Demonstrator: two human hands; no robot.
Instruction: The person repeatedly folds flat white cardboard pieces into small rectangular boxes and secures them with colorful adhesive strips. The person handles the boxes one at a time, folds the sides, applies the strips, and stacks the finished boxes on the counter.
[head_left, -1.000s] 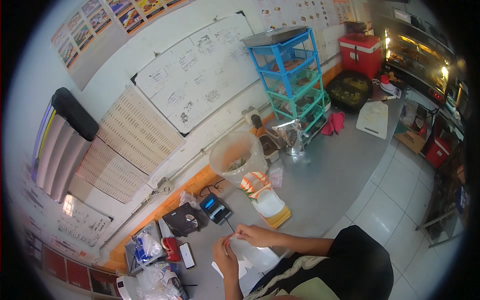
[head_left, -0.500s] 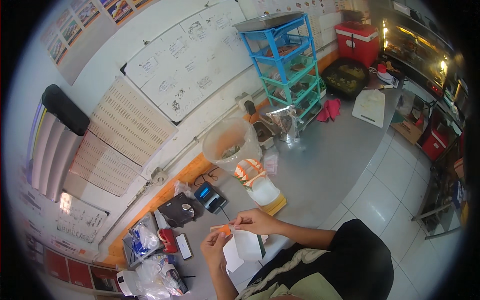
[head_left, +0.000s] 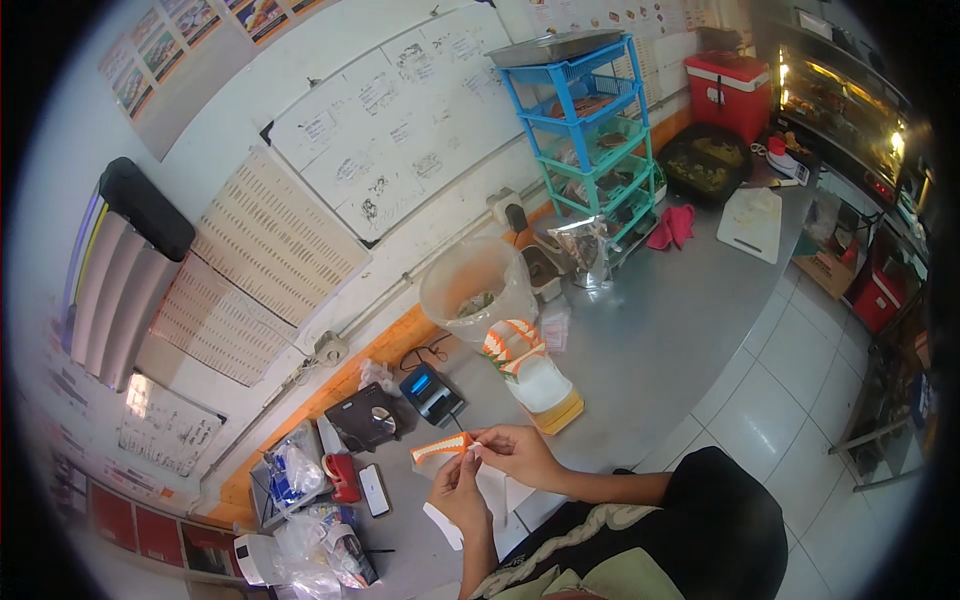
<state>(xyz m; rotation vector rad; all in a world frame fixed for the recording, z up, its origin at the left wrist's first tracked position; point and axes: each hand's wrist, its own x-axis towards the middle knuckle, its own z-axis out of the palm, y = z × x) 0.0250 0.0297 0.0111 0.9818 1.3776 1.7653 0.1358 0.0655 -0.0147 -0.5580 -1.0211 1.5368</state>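
Observation:
In front of my body I hold a small cardboard food box (head_left: 440,451), white with an orange patterned edge, between both hands. My left hand (head_left: 462,492) pinches its near side with thumb and fingers. My right hand (head_left: 516,455) grips the same box from the right, its fingertips close to the left thumb. My hands hide part of the box. White paper or card (head_left: 443,525) lies on the table beneath them. Just beyond stands a stack of flat white and yellow cartons (head_left: 549,388), with orange-and-white patterned cartons (head_left: 512,343) at its far end.
A clear plastic-lined bin (head_left: 478,290) stands by the wall. To the left are a card terminal (head_left: 431,393), a phone (head_left: 374,490), a red tape dispenser (head_left: 341,478) and plastic bags (head_left: 305,548). A blue-green rack (head_left: 585,140), pink cloth (head_left: 672,227) and white cutting board (head_left: 750,222) are farther right.
The box has turned in my hands, so its orange patterned edge now points left and its white panel no longer hangs toward me. The whole view has shifted slightly.

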